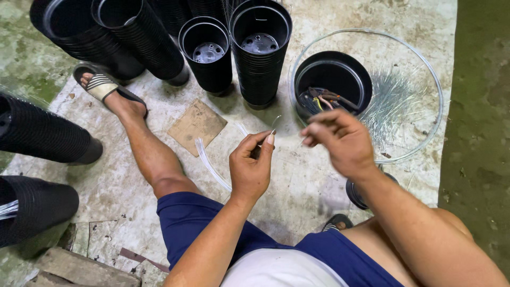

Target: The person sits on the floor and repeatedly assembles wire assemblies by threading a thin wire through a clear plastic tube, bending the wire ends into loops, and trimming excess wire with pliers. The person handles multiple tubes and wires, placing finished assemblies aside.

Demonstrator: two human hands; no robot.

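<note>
While stacks of black pots (pixel 159 42) ring the concrete floor (pixel 117 186) and a clear bowl (pixel 425 69) holds one pot (pixel 332 79) with tools beside a heap of cut wires (pixel 396 101), the person sits with both hands raised between the knees. The left hand (pixel 251 167) pinches a short wire (pixel 274 125) upright, tip toward the bowl. The right hand (pixel 340 141), blurred and loosely curled, hovers just right of it, nearer the heap; what it grips cannot be told.
</note>
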